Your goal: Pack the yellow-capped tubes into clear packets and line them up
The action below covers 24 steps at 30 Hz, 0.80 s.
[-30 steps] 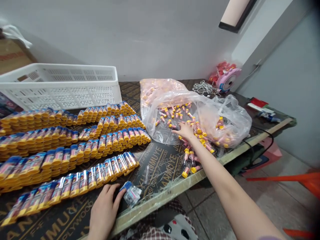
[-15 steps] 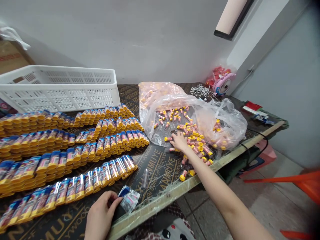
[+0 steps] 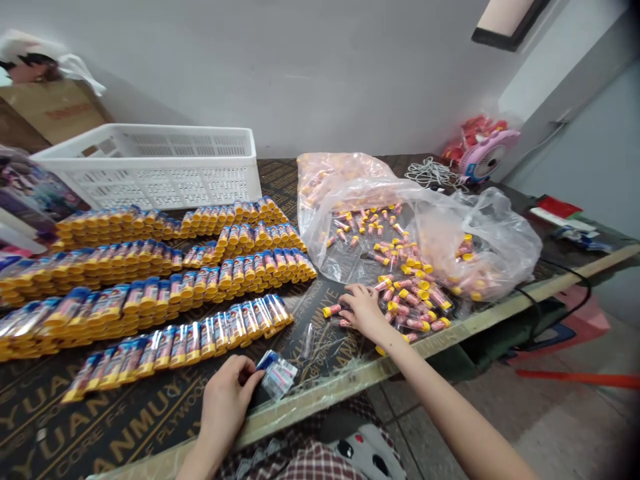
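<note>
the right hand point(image 3: 361, 310), half curled, is over yellow-capped tubes point(image 3: 415, 295) on the tabletop point(image 3: 316, 299); any grip is unclear. the left hand point(image 3: 227, 392), loosely bent, touches clear wrappers point(image 3: 280, 377), its hold unclear. blue-and-yellow packs point(image 3: 193, 341) lie in rows beyond.

Bare forearms point(image 3: 445, 400) show at five and seven o'clock; near six, dark-red-and-white checked clothing point(image 3: 317, 463) — and a pale grey cartoon face point(image 3: 363, 453), black-eyed, red-marked.
</note>
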Available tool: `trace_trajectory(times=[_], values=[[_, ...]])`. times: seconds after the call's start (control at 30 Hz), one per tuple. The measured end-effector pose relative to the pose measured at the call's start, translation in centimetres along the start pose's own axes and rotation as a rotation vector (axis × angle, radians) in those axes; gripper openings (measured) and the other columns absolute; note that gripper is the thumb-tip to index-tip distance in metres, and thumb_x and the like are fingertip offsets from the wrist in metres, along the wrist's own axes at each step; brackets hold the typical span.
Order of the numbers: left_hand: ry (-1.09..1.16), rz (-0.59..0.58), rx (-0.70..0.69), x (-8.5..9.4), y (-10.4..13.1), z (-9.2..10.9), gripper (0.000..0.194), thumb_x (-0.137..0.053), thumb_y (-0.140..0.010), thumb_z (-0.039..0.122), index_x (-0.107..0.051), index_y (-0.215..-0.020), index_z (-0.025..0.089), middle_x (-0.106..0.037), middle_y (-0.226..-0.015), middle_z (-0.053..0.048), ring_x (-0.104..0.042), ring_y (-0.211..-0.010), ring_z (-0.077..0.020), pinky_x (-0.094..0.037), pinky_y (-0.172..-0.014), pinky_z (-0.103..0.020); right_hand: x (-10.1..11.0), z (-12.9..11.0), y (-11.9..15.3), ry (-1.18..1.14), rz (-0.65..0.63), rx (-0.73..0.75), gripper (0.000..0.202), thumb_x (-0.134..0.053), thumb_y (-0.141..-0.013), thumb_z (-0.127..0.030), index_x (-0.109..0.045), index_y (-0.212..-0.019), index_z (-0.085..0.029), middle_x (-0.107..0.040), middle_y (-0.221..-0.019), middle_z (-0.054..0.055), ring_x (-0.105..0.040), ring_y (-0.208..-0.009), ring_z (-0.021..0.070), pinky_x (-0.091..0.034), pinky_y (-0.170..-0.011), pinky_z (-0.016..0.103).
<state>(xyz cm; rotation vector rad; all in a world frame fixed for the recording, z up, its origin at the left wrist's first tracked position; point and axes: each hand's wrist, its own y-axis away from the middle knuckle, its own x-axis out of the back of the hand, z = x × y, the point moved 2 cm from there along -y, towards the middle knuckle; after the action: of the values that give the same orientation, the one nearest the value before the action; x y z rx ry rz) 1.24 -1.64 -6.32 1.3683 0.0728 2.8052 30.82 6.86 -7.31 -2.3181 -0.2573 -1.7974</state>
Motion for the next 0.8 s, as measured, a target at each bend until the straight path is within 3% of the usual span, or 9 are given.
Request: trace_trajectory(times=[0.1,0.2,0.27,0.37,0.43,0.53,0.63,0.8], values=[[0.131,-0.026,0.060,0.3,-0.1,0.3,0.024,-0.063,-0.068,0.041,-0.056,-0.060,0.019,-0.058,-0.062,0.000,-0.055,-0.059,-0.0155,-0.041,-0.057,-0.025,0.2,-0.1,-1.3,-0.077,-0.045,0.157,0.032,-0.062,-0.077,-0.014,-0.064,-0.106,-0.024,-0.060,-0.116,0.009,-0.048,-0.109,0.0253,-0.036,-0.087,0.040],[0.494,-0.064,0.210,0.4,-0.2,1.0,0.027,-0.066,-0.065,0.041,-0.052,-0.061,0.018,-0.057,-0.058,0.001,-0.055,-0.057,-0.0136,-0.044,-0.057,-0.024,0.3,-0.8,-2.1,-0.158,-0.068,0.266,0.031,-0.060,-0.076,-0.011,-0.066,-0.103,-0.026,-0.067,-0.094,0.004,-0.053,-0.094,0.0222,-0.039,-0.083,0.037],[0.781,-0.058,0.335,0.2,-0.1,1.5,0.031,-0.070,-0.062,0.039,-0.047,-0.063,0.018,-0.054,-0.054,0.005,-0.054,-0.052,-0.0110,-0.047,-0.057,-0.024,0.5,-1.5,-2.0,-0.203,-0.040,0.284,0.031,-0.057,-0.080,-0.014,-0.063,-0.109,-0.023,-0.065,-0.090,0.006,-0.052,-0.090,0.0226,-0.040,-0.083,0.038],[1.058,-0.033,0.493,-0.1,0.1,2.0,0.036,-0.078,-0.053,0.030,-0.048,-0.070,0.017,-0.057,-0.054,0.006,-0.055,-0.049,-0.0090,-0.050,-0.057,-0.023,1.4,-2.9,-0.5,-0.394,0.083,0.221,0.047,-0.050,-0.087,-0.022,-0.043,-0.133,-0.021,-0.060,-0.098,0.007,-0.053,-0.086,0.0198,-0.044,-0.080,0.036],[1.150,-0.030,0.539,-0.4,0.2,2.3,0.041,-0.080,-0.049,0.023,-0.055,-0.080,0.015,-0.064,-0.061,0.002,-0.057,-0.052,-0.0093,-0.050,-0.057,-0.023,2.2,-4.1,1.2,-0.658,0.161,0.125,0.052,-0.049,-0.088,-0.026,-0.034,-0.138,-0.025,-0.059,-0.099,0.004,-0.056,-0.079,0.0162,-0.047,-0.074,0.032],[1.238,-0.017,0.578,-0.7,0.2,2.7,0.041,-0.082,-0.050,0.021,-0.062,-0.084,0.011,-0.066,-0.067,-0.001,-0.059,-0.057,-0.0090,-0.051,-0.059,-0.021,2.5,-6.3,4.0,-0.922,0.181,0.067,0.037,-0.052,-0.088,-0.028,-0.049,-0.125,-0.029,-0.060,-0.103,0.003,-0.060,-0.086,0.0162,-0.049,-0.078,0.031],[1.312,0.035,0.622,-0.8,0.1,2.8,0.033,-0.082,-0.053,0.026,-0.065,-0.076,0.011,-0.065,-0.066,0.000,-0.058,-0.054,-0.0076,-0.052,-0.057,-0.021,1.9,-8.4,6.2,-1.039,0.236,0.033,0.023,-0.056,-0.086,-0.024,-0.059,-0.108,-0.027,-0.060,-0.111,0.005,-0.059,-0.102,0.0192,-0.049,-0.088,0.034],[1.350,0.104,0.650,-0.8,0.1,2.8,0.034,-0.083,-0.052,0.031,-0.064,-0.075,0.014,-0.064,-0.064,0.002,-0.058,-0.049,-0.0080,-0.051,-0.051,-0.021,0.7,-10.2,8.0,-1.092,0.360,0.023,0.022,-0.055,-0.085,-0.017,-0.062,-0.105,-0.025,-0.061,-0.111,0.008,-0.058,-0.105,0.0212,-0.053,-0.086,0.037]])
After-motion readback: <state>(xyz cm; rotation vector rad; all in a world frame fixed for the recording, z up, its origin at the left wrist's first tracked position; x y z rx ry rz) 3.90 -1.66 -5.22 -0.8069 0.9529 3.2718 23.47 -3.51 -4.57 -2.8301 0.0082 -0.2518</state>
